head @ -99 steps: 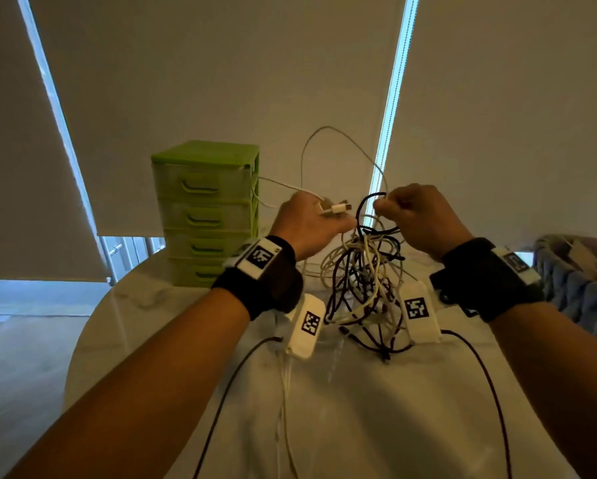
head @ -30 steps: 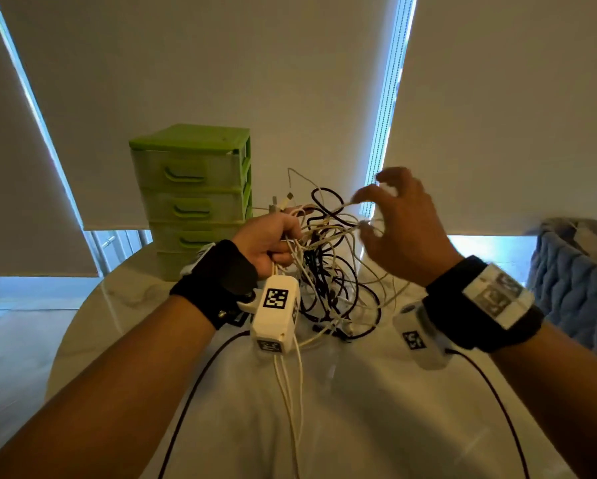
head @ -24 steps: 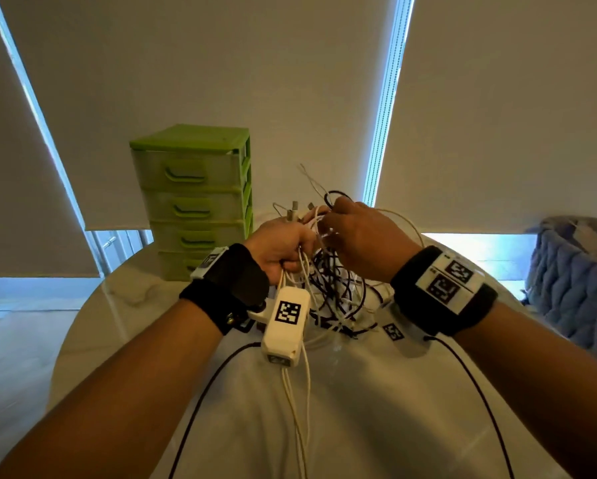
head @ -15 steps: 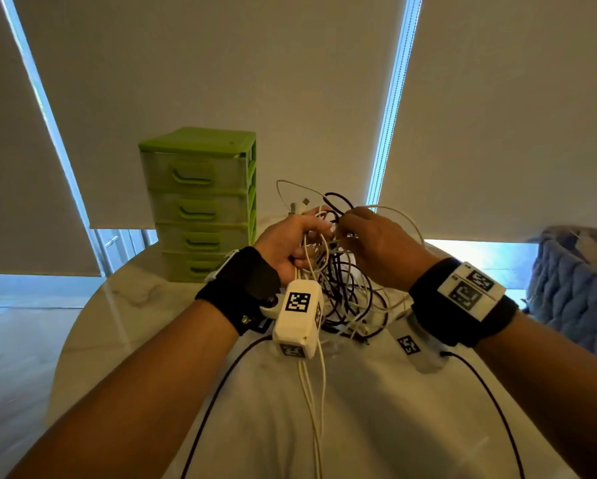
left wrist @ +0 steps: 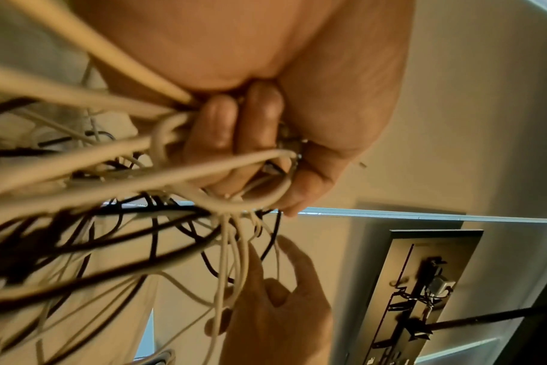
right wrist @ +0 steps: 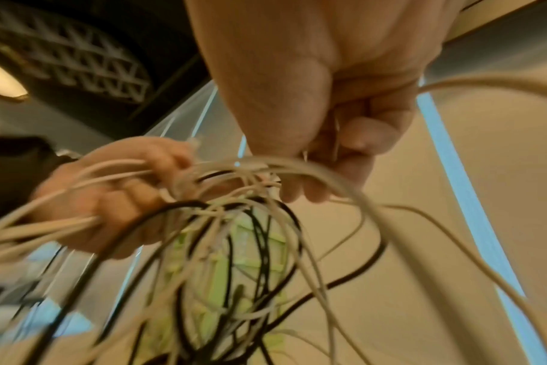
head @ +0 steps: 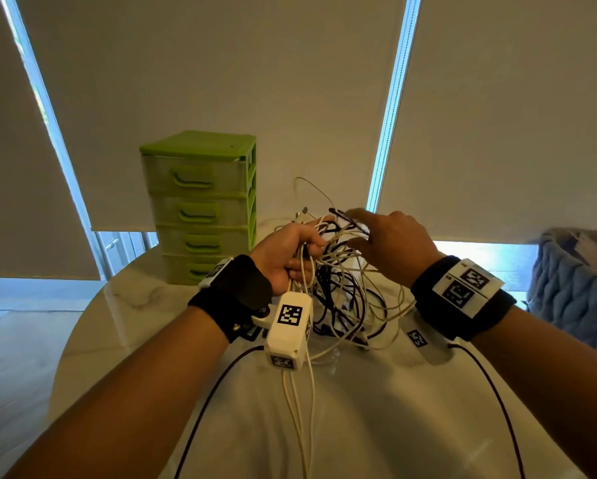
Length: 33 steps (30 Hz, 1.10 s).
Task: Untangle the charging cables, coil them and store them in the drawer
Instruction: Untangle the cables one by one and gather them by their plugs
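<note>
Cables (head: 342, 288) hang between both hands. Left hand (head: 286, 257) grips white strands; right hand (head: 394, 247) pinches a loop, just beside it.

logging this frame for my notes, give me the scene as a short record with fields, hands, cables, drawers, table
left hand: grips a bunch of white cables
right hand: fingers curled in the top of the tangle, pinching thin white strands
cables: white and black, still tangled, held above the table, a few white ends hanging down
drawers: green unit, four drawers, all closed, left of the hands
table: pale, marbled, round edge
task state: nothing coiled or stored yet
</note>
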Each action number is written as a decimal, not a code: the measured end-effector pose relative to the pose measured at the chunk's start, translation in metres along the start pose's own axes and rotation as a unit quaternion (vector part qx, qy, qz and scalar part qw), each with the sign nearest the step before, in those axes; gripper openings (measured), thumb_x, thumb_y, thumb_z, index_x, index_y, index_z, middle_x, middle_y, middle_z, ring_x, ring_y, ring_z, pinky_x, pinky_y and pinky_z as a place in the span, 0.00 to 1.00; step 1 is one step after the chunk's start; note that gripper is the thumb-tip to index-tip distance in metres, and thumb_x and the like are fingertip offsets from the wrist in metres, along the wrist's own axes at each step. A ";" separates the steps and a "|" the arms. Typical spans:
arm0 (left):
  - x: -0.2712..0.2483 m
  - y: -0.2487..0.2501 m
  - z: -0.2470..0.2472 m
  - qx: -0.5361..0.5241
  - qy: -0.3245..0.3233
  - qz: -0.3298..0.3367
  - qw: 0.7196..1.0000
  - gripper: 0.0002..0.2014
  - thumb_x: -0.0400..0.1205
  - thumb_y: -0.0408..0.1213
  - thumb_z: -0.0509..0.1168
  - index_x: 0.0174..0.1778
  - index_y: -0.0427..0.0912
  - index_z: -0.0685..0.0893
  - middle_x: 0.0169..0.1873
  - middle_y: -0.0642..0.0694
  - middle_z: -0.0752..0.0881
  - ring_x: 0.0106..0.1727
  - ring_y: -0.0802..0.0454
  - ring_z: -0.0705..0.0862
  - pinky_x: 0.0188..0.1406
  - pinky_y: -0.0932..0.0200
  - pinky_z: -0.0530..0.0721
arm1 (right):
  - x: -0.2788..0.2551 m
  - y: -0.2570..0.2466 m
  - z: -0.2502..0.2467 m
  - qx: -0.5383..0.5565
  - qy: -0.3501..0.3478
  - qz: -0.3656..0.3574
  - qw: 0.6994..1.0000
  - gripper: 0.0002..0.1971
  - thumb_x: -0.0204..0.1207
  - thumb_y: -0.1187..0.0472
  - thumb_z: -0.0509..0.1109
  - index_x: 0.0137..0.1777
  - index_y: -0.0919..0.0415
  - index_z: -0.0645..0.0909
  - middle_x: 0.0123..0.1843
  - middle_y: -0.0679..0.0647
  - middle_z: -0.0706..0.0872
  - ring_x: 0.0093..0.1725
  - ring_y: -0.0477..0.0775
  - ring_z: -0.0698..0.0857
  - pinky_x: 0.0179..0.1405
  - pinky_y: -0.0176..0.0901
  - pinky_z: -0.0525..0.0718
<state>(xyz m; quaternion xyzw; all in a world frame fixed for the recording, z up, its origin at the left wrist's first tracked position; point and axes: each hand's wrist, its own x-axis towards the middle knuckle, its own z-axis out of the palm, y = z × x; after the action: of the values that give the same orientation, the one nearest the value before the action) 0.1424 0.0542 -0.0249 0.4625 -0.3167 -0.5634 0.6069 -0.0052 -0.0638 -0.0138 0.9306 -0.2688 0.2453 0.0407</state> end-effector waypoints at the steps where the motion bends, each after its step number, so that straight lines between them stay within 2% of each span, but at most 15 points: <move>1: -0.002 0.000 -0.001 0.002 -0.009 -0.002 1.000 0.12 0.77 0.27 0.55 0.48 0.47 0.79 0.19 0.53 0.71 0.11 0.62 0.57 0.11 0.70 0.55 | 0.002 0.004 -0.001 0.005 0.009 0.023 1.000 0.21 0.82 0.49 0.66 0.73 0.52 0.74 0.48 0.57 0.89 0.44 0.59 0.86 0.47 0.46 0.81; 3: -0.003 0.001 -0.004 0.013 -0.010 -0.002 1.000 0.23 0.79 0.26 0.52 0.66 0.45 0.81 0.18 0.53 0.70 0.12 0.62 0.57 0.13 0.70 0.53 | 0.005 0.014 -0.006 0.074 0.026 0.059 0.995 0.15 0.82 0.49 0.66 0.62 0.57 0.82 0.41 0.56 0.89 0.37 0.55 0.87 0.44 0.45 0.84; 4: -0.002 0.002 -0.006 0.021 -0.004 -0.002 1.000 0.24 0.79 0.26 0.52 0.71 0.36 0.76 0.18 0.53 0.69 0.11 0.62 0.57 0.14 0.69 0.52 | 0.007 0.020 -0.009 0.121 0.022 0.079 0.989 0.13 0.82 0.50 0.66 0.57 0.58 0.85 0.37 0.54 0.89 0.33 0.51 0.87 0.40 0.44 0.85; 6: -0.004 0.004 -0.005 0.039 -0.004 -0.011 0.999 0.17 0.76 0.26 0.54 0.57 0.16 0.71 0.16 0.54 0.69 0.10 0.62 0.57 0.14 0.68 0.51 | 0.010 0.031 -0.018 0.213 0.004 0.131 0.968 0.11 0.80 0.53 0.69 0.52 0.60 0.86 0.34 0.51 0.89 0.28 0.45 0.87 0.30 0.35 0.82; 7: -0.005 0.005 -0.004 0.041 -0.010 -0.012 0.999 0.10 0.74 0.27 0.55 0.38 0.19 0.75 0.15 0.54 0.68 0.10 0.62 0.57 0.13 0.67 0.51 | 0.011 0.035 -0.025 0.247 0.004 0.152 0.957 0.10 0.79 0.53 0.71 0.51 0.60 0.87 0.34 0.51 0.89 0.28 0.46 0.87 0.25 0.31 0.79; 8: -0.003 0.006 -0.004 0.043 -0.007 -0.005 0.999 0.09 0.73 0.27 0.55 0.26 0.34 0.74 0.14 0.54 0.67 0.10 0.62 0.57 0.13 0.67 0.51 | 0.012 0.039 -0.030 0.269 0.010 0.165 0.949 0.10 0.78 0.53 0.72 0.49 0.60 0.87 0.36 0.52 0.90 0.30 0.48 0.88 0.23 0.29 0.77; 9: -0.004 0.006 -0.004 0.043 -0.001 -0.003 0.999 0.12 0.71 0.27 0.56 0.23 0.43 0.72 0.14 0.54 0.67 0.10 0.62 0.57 0.13 0.68 0.51 | 0.013 0.042 -0.034 0.282 0.021 0.172 0.944 0.10 0.77 0.53 0.74 0.48 0.60 0.87 0.37 0.53 0.90 0.32 0.51 0.88 0.23 0.30 0.77; 14: -0.004 0.010 -0.014 0.047 0.066 -0.038 0.996 0.23 0.72 0.29 0.59 0.26 0.55 0.52 0.13 0.55 0.62 0.10 0.60 0.55 0.12 0.69 0.52 | 0.011 0.065 -0.042 0.286 0.066 0.192 0.937 0.14 0.72 0.48 0.77 0.40 0.60 0.86 0.33 0.52 0.89 0.25 0.44 0.86 0.23 0.30 0.78; 15: -0.005 0.010 -0.016 0.057 0.096 -0.046 0.993 0.33 0.76 0.29 0.59 0.74 0.46 0.50 0.13 0.55 0.62 0.10 0.60 0.54 0.12 0.70 0.52 | 0.010 0.072 -0.044 0.294 0.100 0.205 0.928 0.16 0.73 0.47 0.76 0.40 0.62 0.86 0.32 0.53 0.89 0.23 0.43 0.85 0.24 0.31 0.78; 16: -0.006 0.010 -0.019 0.068 0.111 -0.032 0.991 0.14 0.79 0.31 0.58 0.49 0.47 0.88 0.14 0.55 0.62 0.11 0.60 0.54 0.12 0.70 0.51 | 0.010 0.081 -0.046 0.308 0.140 0.222 0.914 0.17 0.73 0.47 0.75 0.41 0.64 0.86 0.31 0.54 0.89 0.21 0.43 0.84 0.24 0.32 0.78; 18: -0.009 0.008 -0.026 0.089 0.150 -0.027 0.984 0.10 0.83 0.34 0.58 0.50 0.47 0.84 0.16 0.54 0.64 0.11 0.60 0.54 0.12 0.71 0.51 | 0.008 0.091 -0.047 0.321 0.179 0.250 0.896 0.19 0.74 0.47 0.75 0.42 0.66 0.86 0.31 0.56 0.89 0.19 0.44 0.83 0.20 0.32 0.78; 24: -0.010 0.004 -0.032 0.099 0.161 -0.003 0.982 0.06 0.84 0.38 0.61 0.47 0.44 0.84 0.26 0.51 0.75 0.11 0.61 0.57 0.12 0.68 0.52 | 0.002 0.091 -0.038 0.245 0.092 0.258 0.930 0.19 0.75 0.45 0.73 0.46 0.64 0.85 0.32 0.55 0.89 0.25 0.50 0.85 0.26 0.38 0.78; 27: -0.008 0.003 -0.023 0.151 0.150 0.024 0.977 0.08 0.85 0.40 0.62 0.50 0.44 0.86 0.26 0.51 0.79 0.14 0.61 0.59 0.13 0.67 0.53 | -0.002 0.064 -0.038 0.181 0.079 0.201 0.959 0.24 0.72 0.45 0.76 0.63 0.56 0.79 0.36 0.55 0.89 0.33 0.55 0.86 0.39 0.46 0.83; 29: -0.003 0.002 -0.014 0.163 0.139 0.037 0.976 0.08 0.85 0.40 0.63 0.52 0.45 0.87 0.24 0.51 0.78 0.16 0.60 0.61 0.12 0.69 0.54 | -0.008 0.020 -0.032 0.186 0.068 0.085 0.977 0.25 0.70 0.43 0.76 0.64 0.51 0.77 0.38 0.51 0.86 0.36 0.51 0.84 0.40 0.44 0.79; 33: -0.003 0.003 -0.004 0.151 0.113 0.025 0.982 0.10 0.85 0.40 0.61 0.55 0.47 0.87 0.22 0.51 0.73 0.14 0.60 0.59 0.11 0.70 0.54 | -0.017 -0.033 0.001 0.087 -0.103 -0.040 0.990 0.20 0.73 0.39 0.71 0.60 0.48 0.80 0.50 0.48 0.79 0.47 0.51 0.82 0.46 0.47 0.83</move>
<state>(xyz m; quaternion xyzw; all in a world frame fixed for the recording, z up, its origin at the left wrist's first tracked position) 0.1465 0.0575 -0.0228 0.6017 -0.3389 -0.4380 0.5756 0.0001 -0.0279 -0.0207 0.9610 -0.2116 0.1684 -0.0584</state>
